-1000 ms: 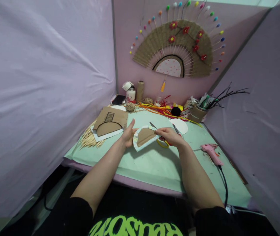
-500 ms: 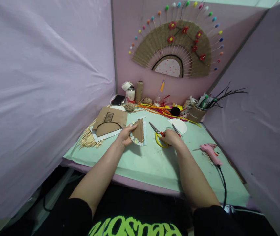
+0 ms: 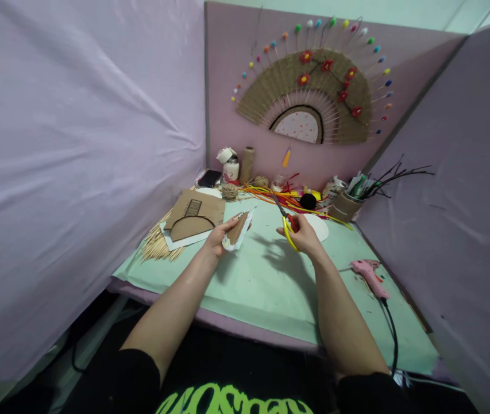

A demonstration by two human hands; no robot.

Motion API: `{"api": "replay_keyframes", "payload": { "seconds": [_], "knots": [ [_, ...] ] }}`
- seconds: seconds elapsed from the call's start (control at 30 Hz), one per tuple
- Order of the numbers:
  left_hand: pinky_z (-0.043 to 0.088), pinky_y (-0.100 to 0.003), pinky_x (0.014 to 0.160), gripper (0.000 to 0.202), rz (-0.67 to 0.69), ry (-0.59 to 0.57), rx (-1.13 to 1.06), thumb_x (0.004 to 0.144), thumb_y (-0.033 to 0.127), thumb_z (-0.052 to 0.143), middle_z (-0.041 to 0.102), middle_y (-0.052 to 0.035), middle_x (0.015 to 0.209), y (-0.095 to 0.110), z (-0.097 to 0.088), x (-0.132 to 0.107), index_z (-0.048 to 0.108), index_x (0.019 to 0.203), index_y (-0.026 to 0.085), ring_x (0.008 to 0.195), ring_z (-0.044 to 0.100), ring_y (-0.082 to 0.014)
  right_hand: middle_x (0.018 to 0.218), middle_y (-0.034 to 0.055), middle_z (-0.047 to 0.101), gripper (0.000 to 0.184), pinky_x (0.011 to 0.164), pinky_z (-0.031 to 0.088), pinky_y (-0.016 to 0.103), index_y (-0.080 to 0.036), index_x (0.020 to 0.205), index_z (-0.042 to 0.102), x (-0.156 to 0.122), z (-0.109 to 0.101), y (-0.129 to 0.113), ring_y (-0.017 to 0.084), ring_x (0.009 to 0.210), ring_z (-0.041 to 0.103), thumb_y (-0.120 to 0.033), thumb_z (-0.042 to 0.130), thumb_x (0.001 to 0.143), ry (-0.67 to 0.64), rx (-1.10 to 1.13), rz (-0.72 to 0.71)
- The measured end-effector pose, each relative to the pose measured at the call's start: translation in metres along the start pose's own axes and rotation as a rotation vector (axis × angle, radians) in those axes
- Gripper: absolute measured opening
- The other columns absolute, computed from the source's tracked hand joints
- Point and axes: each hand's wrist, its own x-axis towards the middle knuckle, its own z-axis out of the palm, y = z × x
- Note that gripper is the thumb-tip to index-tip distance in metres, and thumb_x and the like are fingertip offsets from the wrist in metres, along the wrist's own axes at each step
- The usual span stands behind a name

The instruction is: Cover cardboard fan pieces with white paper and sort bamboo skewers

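Observation:
My left hand point(image 3: 218, 238) is closed on a half-round cardboard piece point(image 3: 238, 229) edged with white patterned fabric, held nearly on edge above the green mat point(image 3: 266, 282). To its right, my right hand point(image 3: 304, 236) grips the yellow-handled scissors point(image 3: 286, 221), lifted off the mat with the blades pointing up and away. The two hands are a short gap apart.
A cardboard sheet with an arch cut-out point(image 3: 193, 214) and a heap of thin wooden sticks point(image 3: 157, 244) lie left. A pink glue gun point(image 3: 369, 274) with black cord lies right. A white half-disc point(image 3: 320, 227), coloured strips point(image 3: 283, 197), twine, jars and a pen cup point(image 3: 344, 204) line the back wall.
My right hand let go of the cardboard piece, took the scissors off the mat and raised them. My left hand turned the piece on edge and drew it leftward.

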Motion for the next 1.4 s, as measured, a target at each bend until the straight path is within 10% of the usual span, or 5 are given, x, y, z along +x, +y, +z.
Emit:
{"api": "replay_keyframes", "payload": {
  "seconds": [0.43,1.4],
  "knots": [
    [0.057,-0.022,0.066,0.050,-0.112,0.013,0.070,0.090,0.004,0.036,0.073,-0.0097,0.083,0.007,0.005,-0.008,0.040,0.140,0.007,0.064,0.071,-0.0154,0.076,-0.0002,0.054,0.049,0.055,0.034,0.025,-0.019,0.087,0.058,-0.004,-0.023,0.012,0.012,0.062,0.041,-0.054,0.077,0.060,-0.151,0.076,-0.320],
    [0.055,-0.021,0.059,0.053,-0.239,-0.114,0.197,0.084,0.003,0.046,0.074,-0.0115,0.088,0.006,-0.015,0.002,0.045,0.138,0.006,0.067,0.072,-0.0172,0.061,-0.0044,0.040,0.045,0.051,0.027,0.024,-0.021,0.068,0.049,-0.012,-0.037,0.013,0.011,0.058,0.031,-0.057,0.075,0.060,-0.188,0.006,-0.320]
  ]
}}
